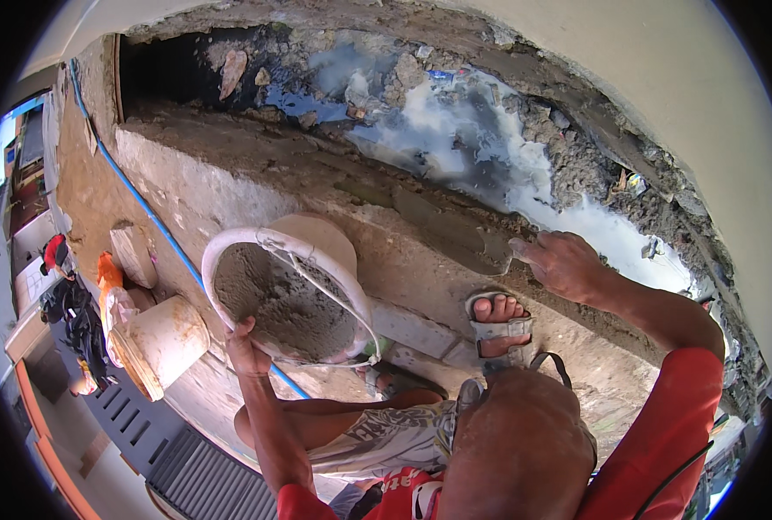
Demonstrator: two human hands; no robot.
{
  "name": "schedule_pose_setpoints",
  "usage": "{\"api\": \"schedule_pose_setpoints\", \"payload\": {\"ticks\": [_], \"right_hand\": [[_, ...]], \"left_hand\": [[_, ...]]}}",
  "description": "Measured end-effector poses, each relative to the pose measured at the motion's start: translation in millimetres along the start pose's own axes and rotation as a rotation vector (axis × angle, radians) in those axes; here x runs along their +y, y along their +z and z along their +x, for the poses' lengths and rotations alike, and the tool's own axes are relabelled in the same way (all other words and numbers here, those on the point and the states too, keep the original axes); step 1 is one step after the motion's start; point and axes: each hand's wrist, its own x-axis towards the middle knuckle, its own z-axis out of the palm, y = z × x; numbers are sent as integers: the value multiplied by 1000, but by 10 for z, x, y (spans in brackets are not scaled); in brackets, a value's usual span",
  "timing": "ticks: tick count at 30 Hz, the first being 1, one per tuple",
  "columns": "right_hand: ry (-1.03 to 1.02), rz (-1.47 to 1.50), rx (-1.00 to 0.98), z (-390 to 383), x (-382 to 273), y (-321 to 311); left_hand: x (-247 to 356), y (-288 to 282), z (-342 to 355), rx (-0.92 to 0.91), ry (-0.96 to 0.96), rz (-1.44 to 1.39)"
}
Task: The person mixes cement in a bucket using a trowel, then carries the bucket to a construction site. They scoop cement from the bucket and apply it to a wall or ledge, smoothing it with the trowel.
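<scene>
A large white bucket leans with its mouth toward me, partly filled with wet grey mortar. My left hand is closed on the lower left of its thick rim, and a thin handle lies across the opening. At the channel's near edge, my right hand is closed round a trowel, its handle hidden by the fingers. The mortar-smeared trowel blade lies against a strip of wet mortar along the ledge.
Beyond the ledge runs a channel with whitish and dark water, rubble and litter. A blue hose passes behind the bucket. To the left stand a dirty white pail and a pale slab. My sandalled foot is near the ledge.
</scene>
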Motion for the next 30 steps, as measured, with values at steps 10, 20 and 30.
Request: {"api": "schedule_pose_setpoints", "payload": {"ticks": [10,20,30], "right_hand": [[146,263,53,1284,402,32],[-129,-4,196,1696,-357,163],[-154,-147,134,849,-653,-97]], "left_hand": [[25,57,-43,-57,24,-22],[-27,17,-7,-37,42,-16],[-56,-87,25,9,25,-7]]}}
